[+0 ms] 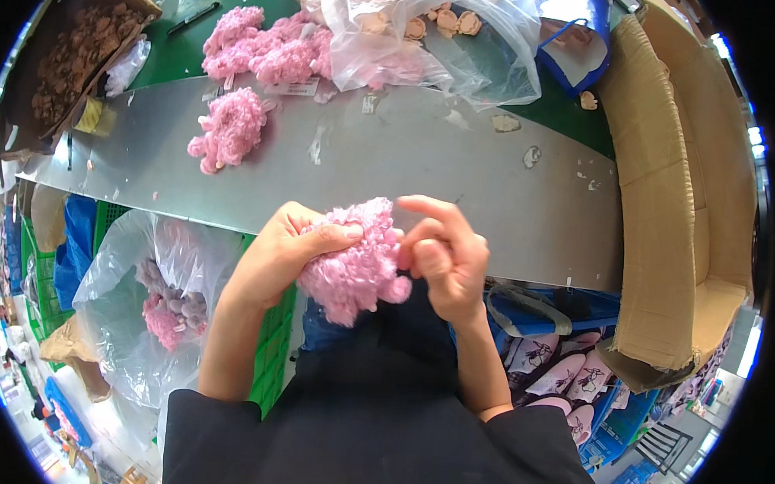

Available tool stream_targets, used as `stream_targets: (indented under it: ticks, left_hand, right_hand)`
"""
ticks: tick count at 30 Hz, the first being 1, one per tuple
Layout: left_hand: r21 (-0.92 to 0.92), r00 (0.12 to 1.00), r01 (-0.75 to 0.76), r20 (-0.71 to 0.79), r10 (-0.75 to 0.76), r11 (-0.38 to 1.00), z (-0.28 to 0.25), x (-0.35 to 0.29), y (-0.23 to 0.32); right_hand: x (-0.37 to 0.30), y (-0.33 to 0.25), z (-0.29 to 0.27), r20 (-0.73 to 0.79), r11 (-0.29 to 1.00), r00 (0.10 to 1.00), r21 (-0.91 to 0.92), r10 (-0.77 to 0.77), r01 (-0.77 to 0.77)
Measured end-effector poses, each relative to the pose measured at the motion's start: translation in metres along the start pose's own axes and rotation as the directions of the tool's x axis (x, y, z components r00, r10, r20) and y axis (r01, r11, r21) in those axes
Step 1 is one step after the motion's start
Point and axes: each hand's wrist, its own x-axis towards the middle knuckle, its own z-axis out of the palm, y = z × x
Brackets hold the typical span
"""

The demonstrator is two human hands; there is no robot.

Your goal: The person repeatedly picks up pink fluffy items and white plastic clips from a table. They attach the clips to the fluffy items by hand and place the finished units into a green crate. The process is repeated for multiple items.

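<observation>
My left hand (288, 246) grips a fluffy pink plush toy (352, 271) in front of my body, its thumb pressed across the curly fur. At the toy's right edge is my right hand (447, 258), with its fingers curled in and the index finger arched above. Whatever the right fingers may pinch is hidden. Beyond my hands, on the grey metal tabletop (391, 156), lies another pink plush toy (231, 131). Behind it sits a heap of similar pink plush toys (270, 51), partly under a clear plastic bag (490, 65).
Small beige pieces (453, 22) show inside the clear bag. A box of brown pieces (84, 56) stands far left, near a black pen (194, 17). An open cardboard box (658, 193) borders the right. Below left hangs a plastic bag (112, 316) with grey and pink plush; slippers (563, 371) lie below right.
</observation>
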Motion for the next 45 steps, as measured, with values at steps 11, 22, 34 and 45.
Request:
stream_targets:
  ticks: [11,22,34,45]
  left_hand:
    - [0.147,0.852,-0.402,-0.300,0.428,0.904,0.044,-0.030,-0.045]
    - [-0.278,0.789,-0.592,-0.391,0.474,0.757,0.008,-0.030,-0.068]
    - [0.055,0.810,-0.417,-0.430,0.399,0.907,0.042,-0.038,-0.048]
    - [-0.387,0.924,-0.378,-0.221,0.313,0.841,0.013,-0.038,-0.066]
  right_hand:
    - [-0.003,0.011,0.048,-0.188,0.995,0.978,0.000,0.095,-0.097]
    - [0.000,-0.009,0.039,-0.127,0.981,0.984,0.165,0.125,-0.103]
    - [-0.020,-0.005,0.074,-0.082,0.987,0.992,-0.138,-0.097,0.085]
    - [-0.015,-0.021,0.042,0.096,0.963,0.972,0.148,0.214,-0.227]
